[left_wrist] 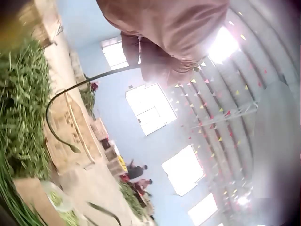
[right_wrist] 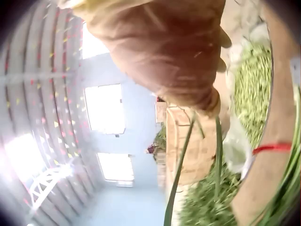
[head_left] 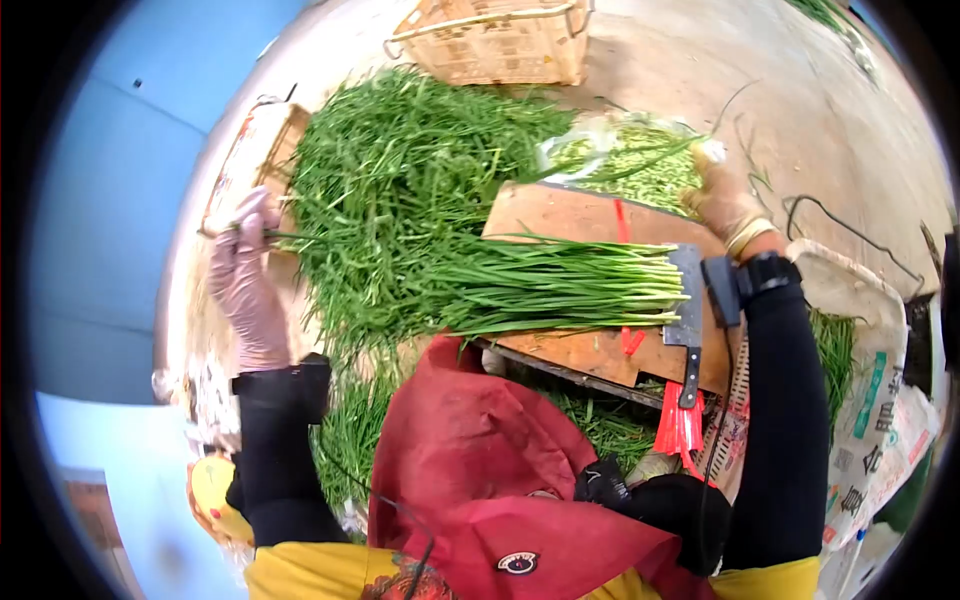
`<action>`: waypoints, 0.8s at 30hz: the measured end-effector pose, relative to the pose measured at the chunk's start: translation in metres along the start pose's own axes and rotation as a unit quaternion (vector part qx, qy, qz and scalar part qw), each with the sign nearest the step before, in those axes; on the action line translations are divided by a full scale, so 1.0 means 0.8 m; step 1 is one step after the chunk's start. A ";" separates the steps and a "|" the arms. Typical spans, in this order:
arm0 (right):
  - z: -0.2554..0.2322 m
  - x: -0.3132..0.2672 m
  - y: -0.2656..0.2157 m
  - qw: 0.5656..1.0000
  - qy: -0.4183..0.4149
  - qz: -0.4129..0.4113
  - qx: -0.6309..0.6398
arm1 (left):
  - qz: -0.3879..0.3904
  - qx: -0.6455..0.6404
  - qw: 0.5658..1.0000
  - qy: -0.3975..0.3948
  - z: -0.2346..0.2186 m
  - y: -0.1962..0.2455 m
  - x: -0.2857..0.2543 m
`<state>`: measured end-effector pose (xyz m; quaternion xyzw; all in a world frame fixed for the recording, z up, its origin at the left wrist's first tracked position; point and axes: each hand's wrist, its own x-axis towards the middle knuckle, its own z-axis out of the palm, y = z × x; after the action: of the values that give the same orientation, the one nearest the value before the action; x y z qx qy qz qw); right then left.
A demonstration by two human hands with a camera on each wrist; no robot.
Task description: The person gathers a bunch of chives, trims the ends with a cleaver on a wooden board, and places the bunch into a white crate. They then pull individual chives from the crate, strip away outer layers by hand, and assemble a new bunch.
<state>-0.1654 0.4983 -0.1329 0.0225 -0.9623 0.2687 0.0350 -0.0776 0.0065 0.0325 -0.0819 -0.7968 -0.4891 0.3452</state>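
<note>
My gloved left hand (head_left: 248, 285), out at the left of the head view, pinches a single long chive leaf (left_wrist: 63, 93) that curves down in the left wrist view. At the right, my gloved right hand (head_left: 728, 200) grips a few chive leaves (right_wrist: 180, 174) above the board's far corner. Between the hands, a bundle of chives (head_left: 575, 285) lies across the wooden board (head_left: 530, 208), pale ends to the right. A cleaver (head_left: 685, 300) lies flat at those ends, its black handle toward me. A red strip (head_left: 622, 220) runs under the bundle.
A large heap of loose chives (head_left: 420, 150) borders the board on the left. Short cut pieces (head_left: 640, 150) lie on plastic behind it. Crates (head_left: 490, 50) stand farther back. Red strips (head_left: 680, 425) hang by the board's near edge, and a printed sack (head_left: 880, 440) is at right.
</note>
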 end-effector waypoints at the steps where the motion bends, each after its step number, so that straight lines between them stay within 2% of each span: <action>1: -0.006 -0.016 -0.006 0.992 -0.064 0.015 0.107 | 0.063 0.006 0.997 -0.048 -0.001 -0.010 0.017; 2: -0.010 -0.033 -0.010 0.968 -0.132 0.025 0.214 | 0.123 0.016 0.988 -0.089 -0.006 -0.020 0.028; 3: -0.013 -0.056 -0.012 0.965 -0.102 -0.002 0.240 | 0.083 -0.027 0.991 -0.104 -0.012 -0.039 0.036; 4: -0.017 -0.080 -0.017 0.960 -0.070 -0.027 0.270 | 0.080 -0.026 0.991 -0.108 -0.008 -0.046 0.039; 5: -0.034 -0.096 -0.016 0.977 -0.092 -0.026 0.193 | 0.054 0.045 0.991 -0.109 -0.003 -0.051 0.043; 6: -0.029 -0.117 0.008 0.975 -0.041 -0.073 0.205 | 0.030 0.113 0.987 -0.109 0.004 -0.058 0.046; 8: -0.056 -0.168 0.027 0.959 -0.047 0.029 0.279 | 0.062 0.069 0.983 -0.155 0.018 -0.090 0.044; 10: -0.080 -0.213 0.056 0.935 -0.017 0.098 0.340 | -0.077 0.143 0.967 -0.198 0.015 -0.107 0.034; 11: -0.089 -0.235 0.085 0.949 0.012 0.131 0.285 | -0.087 0.141 0.965 -0.204 0.011 -0.117 0.022; 13: -0.107 -0.275 0.104 0.931 0.071 0.184 0.306 | -0.147 0.213 0.928 -0.268 -0.008 -0.136 0.000; 14: -0.113 -0.296 0.121 0.927 0.094 0.211 0.297 | -0.118 0.256 0.913 -0.295 -0.023 -0.148 -0.016; 15: -0.116 -0.320 0.157 0.910 0.082 0.244 0.326 | -0.143 0.309 0.886 -0.315 -0.047 -0.169 -0.032; 16: -0.119 -0.339 0.173 0.917 0.089 0.258 0.293 | -0.172 0.363 0.853 -0.333 -0.077 -0.179 -0.049; 17: -0.118 -0.357 0.187 0.922 0.088 0.272 0.260 | -0.262 0.340 0.850 -0.305 -0.089 -0.161 -0.068; 18: -0.111 -0.382 0.214 0.905 0.106 0.273 0.308 | -0.258 0.358 0.848 -0.293 -0.126 -0.172 -0.086; 19: -0.107 -0.405 0.245 0.899 0.084 0.295 0.311 | -0.179 0.384 0.862 -0.278 -0.166 -0.164 -0.106; 20: -0.105 -0.424 0.265 0.893 0.078 0.319 0.309 | -0.089 0.396 0.875 -0.263 -0.182 -0.159 -0.118; 21: -0.109 -0.441 0.246 0.895 0.089 0.326 0.291 | -0.111 0.356 0.879 -0.299 -0.130 -0.150 -0.109; 22: -0.103 -0.438 0.227 0.898 0.099 0.333 0.272 | -0.215 0.396 0.865 -0.223 -0.279 -0.191 -0.165; 23: -0.096 -0.450 0.225 0.884 0.111 0.341 0.301 | -0.242 0.494 0.804 -0.225 -0.283 -0.143 -0.186; 24: -0.107 -0.437 0.183 0.890 0.090 0.384 0.228 | -0.106 0.636 0.702 -0.303 -0.381 -0.172 -0.221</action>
<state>0.1789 0.6765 -0.1632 -0.3659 -0.8009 0.4739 0.0094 0.1334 -0.2812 -0.0920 0.0983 -0.9835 0.1518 0.0013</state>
